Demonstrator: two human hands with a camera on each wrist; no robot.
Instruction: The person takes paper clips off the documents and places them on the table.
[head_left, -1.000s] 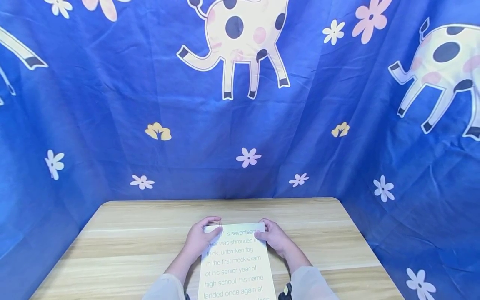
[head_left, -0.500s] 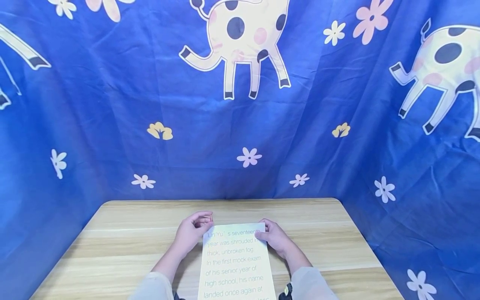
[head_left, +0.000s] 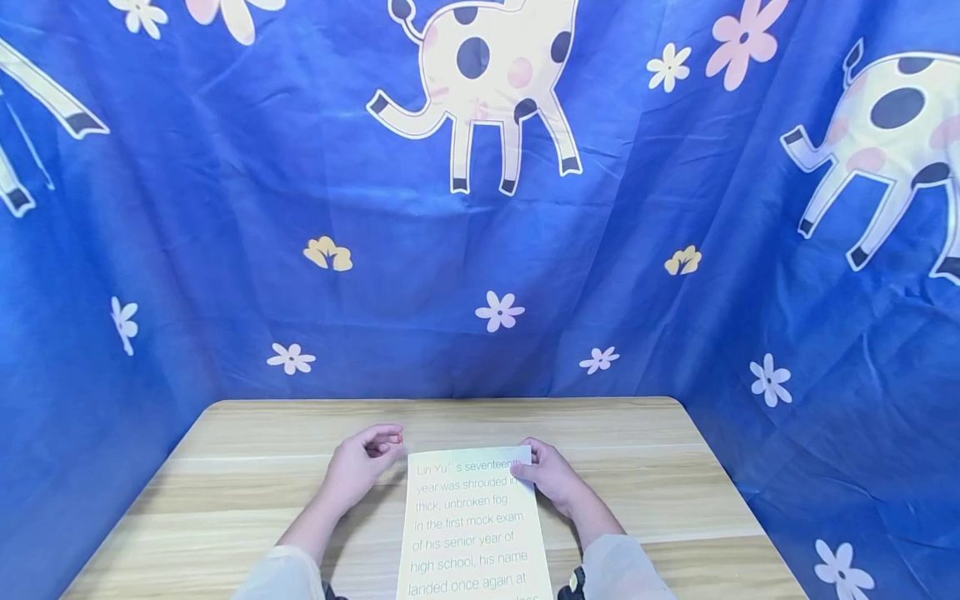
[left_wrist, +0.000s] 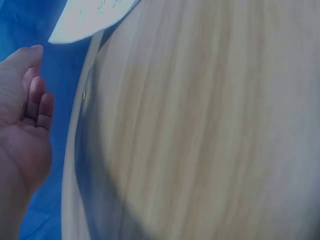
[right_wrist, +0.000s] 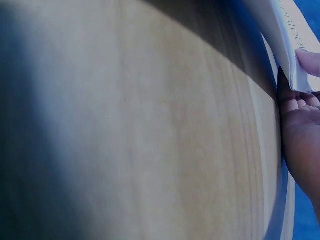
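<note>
A few printed white sheets of paper [head_left: 468,517] lie near the front middle, lines of text facing up. My right hand [head_left: 553,475] grips their far right corner, thumb on top and fingers underneath; the right wrist view shows the layered sheet edges [right_wrist: 287,55]. To the left of the sheets, apart from them, my left hand [head_left: 356,467] is above the table with thumb and index finger curved together. A small thin reddish loop [head_left: 400,437] shows between those fingertips, too small to name. In the left wrist view that hand [left_wrist: 22,110] hides its index fingertip.
The wood-grain table [head_left: 247,475] has rounded far corners. Blue cloth [head_left: 420,242] printed with flowers and spotted animals hangs behind it and along both sides. A tiny yellow speck [left_wrist: 84,95] shows near the table edge in the left wrist view.
My left hand has let go of the sheets' far left corner and moved left, the reddish loop at its fingertips. My right hand has stayed on the sheets.
</note>
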